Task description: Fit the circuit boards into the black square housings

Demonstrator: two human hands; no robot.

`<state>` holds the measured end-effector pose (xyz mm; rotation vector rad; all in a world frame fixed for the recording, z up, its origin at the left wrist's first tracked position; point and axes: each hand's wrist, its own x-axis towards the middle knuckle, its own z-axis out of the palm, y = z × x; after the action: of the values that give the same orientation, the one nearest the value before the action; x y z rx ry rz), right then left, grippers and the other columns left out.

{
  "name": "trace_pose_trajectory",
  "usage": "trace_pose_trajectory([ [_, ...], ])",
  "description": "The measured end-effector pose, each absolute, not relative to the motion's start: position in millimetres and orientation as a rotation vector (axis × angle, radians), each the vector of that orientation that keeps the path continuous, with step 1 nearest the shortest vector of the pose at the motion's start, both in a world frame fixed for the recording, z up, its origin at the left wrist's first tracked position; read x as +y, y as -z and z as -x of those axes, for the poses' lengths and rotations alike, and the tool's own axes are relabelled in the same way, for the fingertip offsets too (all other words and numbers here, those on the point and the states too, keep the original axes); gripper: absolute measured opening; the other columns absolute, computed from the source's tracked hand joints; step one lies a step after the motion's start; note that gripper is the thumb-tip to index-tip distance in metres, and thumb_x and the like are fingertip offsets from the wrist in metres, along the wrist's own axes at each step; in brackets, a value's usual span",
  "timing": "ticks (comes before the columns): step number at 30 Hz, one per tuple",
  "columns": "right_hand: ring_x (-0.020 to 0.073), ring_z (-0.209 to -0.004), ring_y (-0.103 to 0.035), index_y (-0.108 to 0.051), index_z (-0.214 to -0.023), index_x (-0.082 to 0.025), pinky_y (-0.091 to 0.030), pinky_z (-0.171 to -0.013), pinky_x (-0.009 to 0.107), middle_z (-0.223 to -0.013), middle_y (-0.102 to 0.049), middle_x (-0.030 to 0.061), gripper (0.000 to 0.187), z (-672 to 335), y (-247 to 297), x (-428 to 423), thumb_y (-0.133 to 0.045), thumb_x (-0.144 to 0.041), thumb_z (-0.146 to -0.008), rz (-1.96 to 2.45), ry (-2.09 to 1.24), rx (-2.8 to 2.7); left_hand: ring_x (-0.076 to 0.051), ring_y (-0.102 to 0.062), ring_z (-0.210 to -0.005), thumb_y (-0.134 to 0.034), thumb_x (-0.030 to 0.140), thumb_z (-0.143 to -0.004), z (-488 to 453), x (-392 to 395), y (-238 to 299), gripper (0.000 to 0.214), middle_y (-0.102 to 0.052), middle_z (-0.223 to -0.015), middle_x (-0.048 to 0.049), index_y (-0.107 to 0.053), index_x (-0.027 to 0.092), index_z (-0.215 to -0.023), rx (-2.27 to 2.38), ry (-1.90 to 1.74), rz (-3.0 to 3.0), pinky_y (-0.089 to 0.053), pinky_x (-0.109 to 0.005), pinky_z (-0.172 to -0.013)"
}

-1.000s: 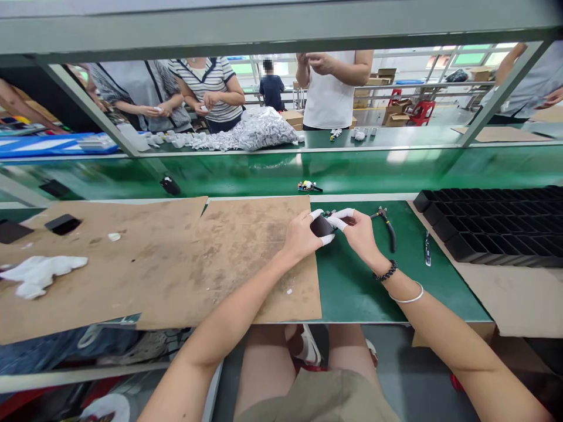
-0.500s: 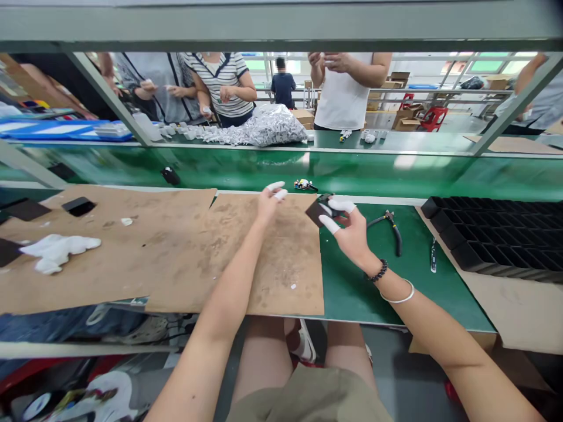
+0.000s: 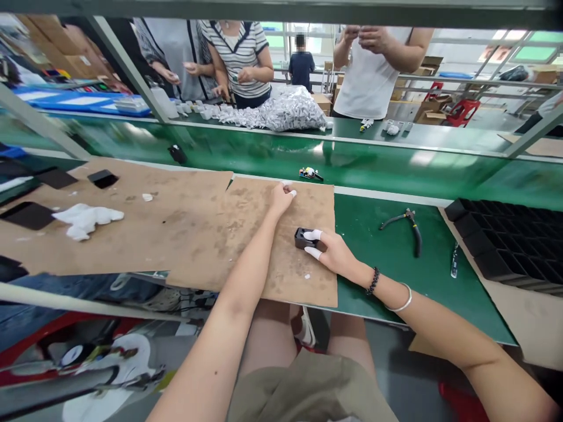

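My right hand (image 3: 329,252), with white finger cots on thumb and forefinger, pinches a small black boxy part (image 3: 302,237) that rests on the brown cardboard sheet (image 3: 246,234). My left hand (image 3: 282,197) reaches forward over the far end of the same cardboard, fingers curled with white cots at the tips, and nothing shows in it. A small colourful component (image 3: 309,173) lies on the green belt just beyond my left hand.
Black pliers (image 3: 407,226) and a thin tool (image 3: 453,264) lie on the green mat at right. Black trays (image 3: 510,243) are stacked far right. A white cloth (image 3: 85,218) and black parts (image 3: 102,178) lie left. Across the belt, several people stand by a heap of white parts (image 3: 281,111).
My left hand let go of the black part and reached forward. My right hand carried the part down and left onto the cardboard. The camera tilted down and left.
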<state>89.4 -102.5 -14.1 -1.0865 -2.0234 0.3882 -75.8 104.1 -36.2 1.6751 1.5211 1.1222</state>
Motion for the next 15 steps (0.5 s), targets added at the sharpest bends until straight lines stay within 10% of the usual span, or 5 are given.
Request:
trace_pose_trajectory([
  [15, 0.0258, -0.126, -0.067, -0.071, -0.122, -0.028, -0.055, -0.107, 0.045, -0.135, -0.070, 0.0081, 0.029, -102, 11, -94, -0.060, -0.020, -0.097, 0.965, -0.451, -2.073, -0.024, -0.067, -0.109, -0.058, 0.010, -0.081, 73, 90, 24, 0.041, -0.074, -0.112, -0.0084, -0.067, 0.016, -0.120, 1.621, -0.922, -1.922, -0.049, -0.036, -0.102],
])
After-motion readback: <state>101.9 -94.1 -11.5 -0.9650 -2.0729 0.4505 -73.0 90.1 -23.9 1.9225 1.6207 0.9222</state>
